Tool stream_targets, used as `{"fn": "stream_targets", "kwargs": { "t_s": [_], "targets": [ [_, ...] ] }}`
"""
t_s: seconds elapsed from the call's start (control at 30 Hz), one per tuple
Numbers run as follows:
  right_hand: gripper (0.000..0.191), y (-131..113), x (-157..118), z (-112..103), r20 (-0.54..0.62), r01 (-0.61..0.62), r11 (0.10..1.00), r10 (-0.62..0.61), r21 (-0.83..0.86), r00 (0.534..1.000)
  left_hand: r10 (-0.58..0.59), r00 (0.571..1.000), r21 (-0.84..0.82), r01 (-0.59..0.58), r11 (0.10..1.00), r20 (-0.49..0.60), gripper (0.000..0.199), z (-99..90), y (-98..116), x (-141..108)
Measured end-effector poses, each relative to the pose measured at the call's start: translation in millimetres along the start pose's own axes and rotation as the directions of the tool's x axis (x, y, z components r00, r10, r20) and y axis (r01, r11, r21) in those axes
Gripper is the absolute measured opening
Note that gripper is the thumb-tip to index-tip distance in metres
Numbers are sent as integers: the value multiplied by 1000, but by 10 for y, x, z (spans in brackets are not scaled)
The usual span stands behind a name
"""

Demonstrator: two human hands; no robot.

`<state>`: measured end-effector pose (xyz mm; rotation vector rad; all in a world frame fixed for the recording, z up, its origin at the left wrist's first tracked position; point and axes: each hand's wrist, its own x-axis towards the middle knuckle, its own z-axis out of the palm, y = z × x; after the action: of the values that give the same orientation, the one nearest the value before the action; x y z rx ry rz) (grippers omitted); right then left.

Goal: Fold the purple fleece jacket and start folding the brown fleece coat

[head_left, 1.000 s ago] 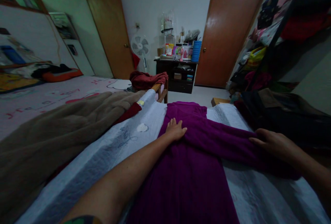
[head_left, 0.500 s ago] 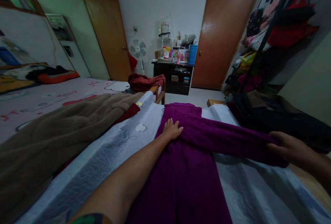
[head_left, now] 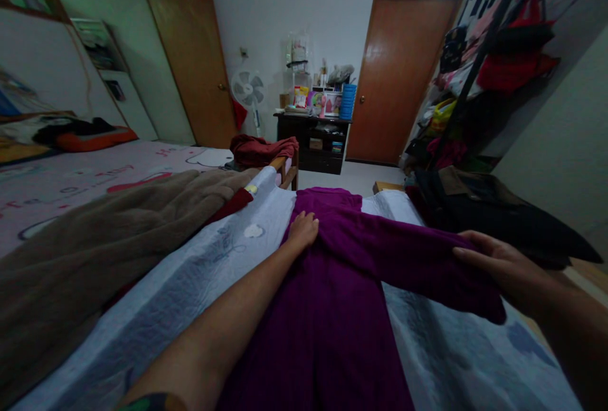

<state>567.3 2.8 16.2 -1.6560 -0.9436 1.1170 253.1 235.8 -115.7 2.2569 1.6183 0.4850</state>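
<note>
A purple long-sleeved garment [head_left: 351, 316] lies stretched lengthwise on the pale blue-and-white bedding [head_left: 251, 249], its sleeve drawn out to the right. Near its upper left edge, my left hand [head_left: 304, 230] rests on the cloth with fingers curled in and bunched over a fold. My right hand [head_left: 498, 262] pinches the upper edge of the sleeve [head_left: 418, 259] between thumb and fingers. The sleeve's end droops below that hand onto the bedding. Part of the garment under my left hand is hidden.
Left of the bedding lies a brown fleecy blanket [head_left: 118, 233] over a pink printed mattress [head_left: 80, 177]. Dark folded clothes [head_left: 494, 214] are piled at the right. Reddish cloth [head_left: 261, 149] hangs over a wooden bed end. A fan [head_left: 249, 89] and black cabinet [head_left: 311, 145] stand beyond.
My left hand's spread fingers have drawn together on the cloth. My right hand has moved in and along the sleeve, whose end now hangs lower. The view has shifted slightly.
</note>
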Motion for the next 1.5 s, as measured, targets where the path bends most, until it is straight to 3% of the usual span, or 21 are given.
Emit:
{"fn": "stream_targets", "kwargs": {
  "t_s": [0.13,0.27,0.37,0.5,0.6,0.7,0.77,0.83,0.93,1.0,1.1,1.13,1.2,1.27,1.33,1.5],
  "targets": [
    [48,-33,-157,179,40,44,995,-40,-92,998,-21,998,36,24,999,-65,49,104,0,-341],
    [54,-96,-348,393,99,104,988,-93,-116,991,66,998,87,-66,994,1,57,287,26,-606],
    [51,-109,-502,610,236,164,982,-138,-93,962,56,995,24,-58,998,77,64,306,39,-636],
    [44,-41,-698,1014,394,252,962,-191,-109,899,23,990,-137,-4,991,137,66,119,35,-546],
    [38,65,-801,1347,416,401,894,-292,-200,861,9,995,-229,13,973,95,51,-85,41,-568],
    [36,179,-870,1648,403,516,803,-383,-299,831,15,998,-355,6,935,57,39,-247,79,-777],
    [37,253,-908,1824,400,556,769,-424,-315,813,21,996,-430,17,903,83,41,-319,116,-1010],
    [38,329,-944,1977,407,583,747,-448,-320,796,35,978,-585,95,805,206,52,-377,154,-1275],
    [39,431,-1001,2142,441,610,727,-457,-315,772,146,871,-832,379,406,468,51,-464,196,-1632],
    [38,468,-1028,2184,521,620,739,-431,-265,737,165,854,-861,451,234,493,39,-516,202,-1793],
    [28,480,-979,2108,639,551,823,-351,-138,685,86,900,-895,408,179,428,46,-569,157,-1917],
    [24,485,-921,2047,633,524,843,-339,-124,696,67,906,-899,403,172,418,48,-579,126,-1941],
    [19,521,-728,1894,527,515,839,-363,-174,769,44,911,-904,399,153,409,49,-588,45,-1987],
    [15,603,-455,1736,392,553,761,-420,-340,819,41,915,-911,393,127,401,49,-581,-40,-2053],
    [15,714,-156,1617,256,493,681,-425,-542,868,39,917,-913,389,124,397,50,-564,-104,-2150],
    [38,893,365,1586,171,364,481,-399,-797,901,5,934,-893,341,292,358,63,-534,-100,-2399]
  ]
}}
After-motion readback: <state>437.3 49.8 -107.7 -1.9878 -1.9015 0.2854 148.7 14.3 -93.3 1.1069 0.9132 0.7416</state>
